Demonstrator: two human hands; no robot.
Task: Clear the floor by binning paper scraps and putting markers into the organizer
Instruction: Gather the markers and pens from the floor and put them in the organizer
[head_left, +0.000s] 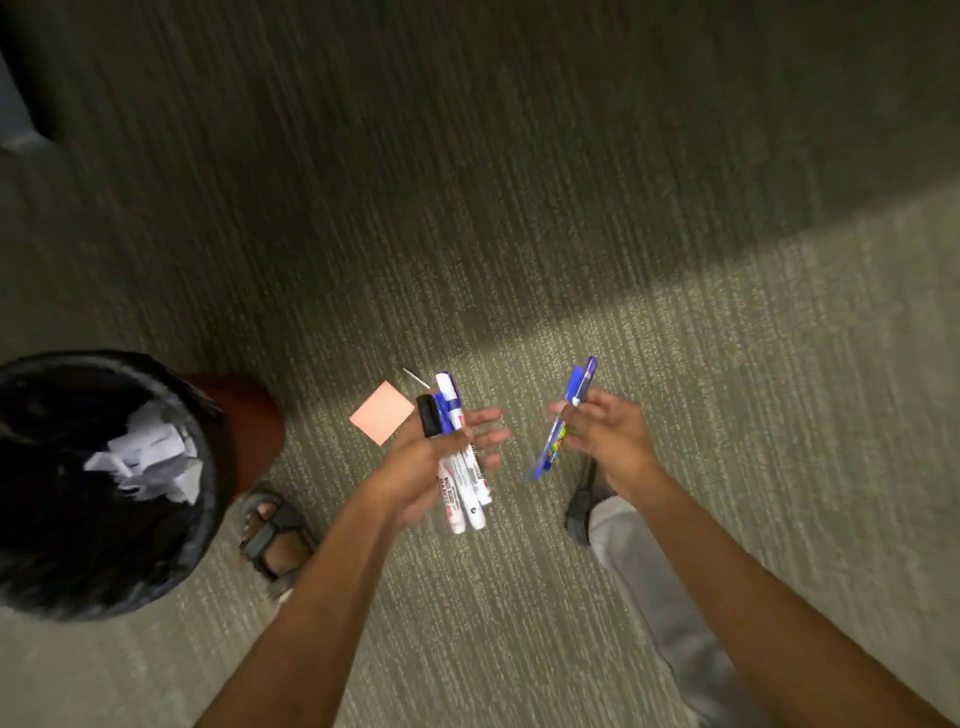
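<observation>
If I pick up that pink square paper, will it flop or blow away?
The pink sticky note looks thin and flat, so it would probably bend easily. It seems very light and might flutter. Lying flat on the carpet, its edge may be fiddly to lift.

Both bare forearms extend forward, held apart. Left hand (426, 462) palm inward, thumb clamped across a held bundle, fingers splayed right. Right hand (605, 434) curled, fingers pinching something slim, wrist slightly bent.

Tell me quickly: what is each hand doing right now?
Left hand: holding a bunch of whiteboard markers.
Right hand: holding blue pens.
</observation>
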